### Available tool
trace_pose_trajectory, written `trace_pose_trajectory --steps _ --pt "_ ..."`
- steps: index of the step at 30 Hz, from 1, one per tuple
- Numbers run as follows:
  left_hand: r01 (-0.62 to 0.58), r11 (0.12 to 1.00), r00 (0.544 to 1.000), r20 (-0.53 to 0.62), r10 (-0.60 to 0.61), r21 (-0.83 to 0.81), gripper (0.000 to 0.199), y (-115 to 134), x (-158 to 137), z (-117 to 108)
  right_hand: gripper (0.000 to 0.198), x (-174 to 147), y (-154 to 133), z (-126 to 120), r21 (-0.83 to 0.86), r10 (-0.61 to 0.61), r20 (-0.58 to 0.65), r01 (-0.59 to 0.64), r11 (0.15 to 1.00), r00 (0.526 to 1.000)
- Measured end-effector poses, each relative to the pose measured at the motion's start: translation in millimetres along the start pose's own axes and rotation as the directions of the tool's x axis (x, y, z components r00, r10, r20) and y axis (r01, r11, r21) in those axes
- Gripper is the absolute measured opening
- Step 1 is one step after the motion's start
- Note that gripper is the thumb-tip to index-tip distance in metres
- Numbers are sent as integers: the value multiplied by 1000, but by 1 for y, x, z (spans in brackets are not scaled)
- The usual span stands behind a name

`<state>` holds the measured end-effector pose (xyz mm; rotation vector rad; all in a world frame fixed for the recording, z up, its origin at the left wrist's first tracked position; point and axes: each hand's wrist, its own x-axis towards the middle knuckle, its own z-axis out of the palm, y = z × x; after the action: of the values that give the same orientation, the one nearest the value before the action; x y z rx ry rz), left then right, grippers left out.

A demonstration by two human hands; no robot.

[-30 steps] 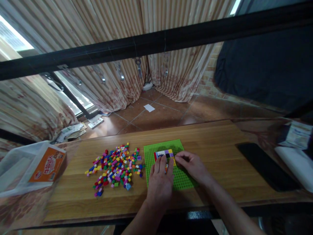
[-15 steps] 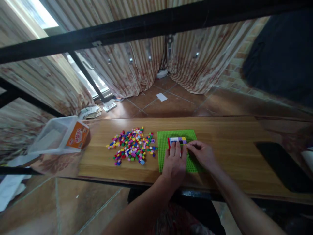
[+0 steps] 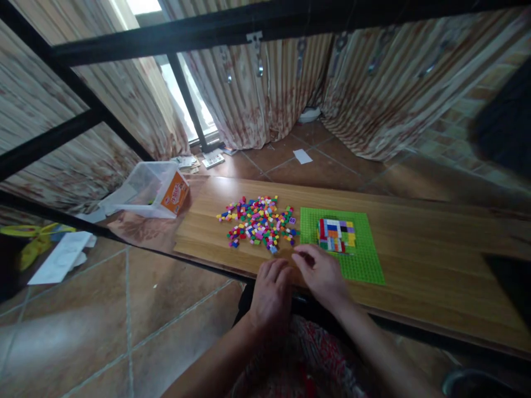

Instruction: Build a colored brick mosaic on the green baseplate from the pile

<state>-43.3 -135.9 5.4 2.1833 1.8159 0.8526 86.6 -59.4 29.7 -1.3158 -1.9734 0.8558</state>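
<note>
1. The wooden table is the landmark; everything below is placed against it.
2. A clear plastic box with an orange label lies tipped on its side just off the table's left end.
3. The green baseplate lies flat at the table's middle, near its front edge. It looks thin, stiff and light, best taken by an edge.
4. The left hand rests at the table's front edge, fingers loosely curled; I cannot tell whether it has anything in it.
5. The right hand sits just beside it on the table, fingertips pinched together near the baseplate's left corner; whether a piece is between them is hidden.
6. The small block build stands on the baseplate, probably liable to come apart if twisted.
7. The loose coloured bricks lie scattered on the table left of the baseplate. They look tiny, hard, light and smooth, best pinched by two opposite sides.
</note>
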Motion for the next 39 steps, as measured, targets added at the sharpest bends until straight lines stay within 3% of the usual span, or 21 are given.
trace_pose_trajectory --steps 5,10,14,19,25,28,39 --pt "160 984 984 -92 -152 77 26 -34 -22 -16 23 9 -10 53 -252 3 51 10 968 999" --pt "181 981 978 -119 -172 64 27 -46 -25 -21 10 14 -17 66 -411 50 25 -35 911 998" --pt "147 987 982 -126 -139 61 29 -49 -23 -17 8 12 -17 60 -336 38 9 -33 941 999" --pt "105 991 987 -128 -94 80 28 -51 -17 -9 8 0 -8 35 -105 34 -4 -34 994 999" --pt "52 993 992 -122 -39 110 25 -48 -10 -3 9 -17 14 -13 80 188 -72 -182 980 980" --pt "33 993 993 -120 -19 118 26 -48 -9 -2 10 -23 24 -25 126 239 -97 -226 966 966" --pt "6 988 995 -99 9 152 30 -57 -11 5 6 -32 31 -11 172 229 24 -229 958 973"
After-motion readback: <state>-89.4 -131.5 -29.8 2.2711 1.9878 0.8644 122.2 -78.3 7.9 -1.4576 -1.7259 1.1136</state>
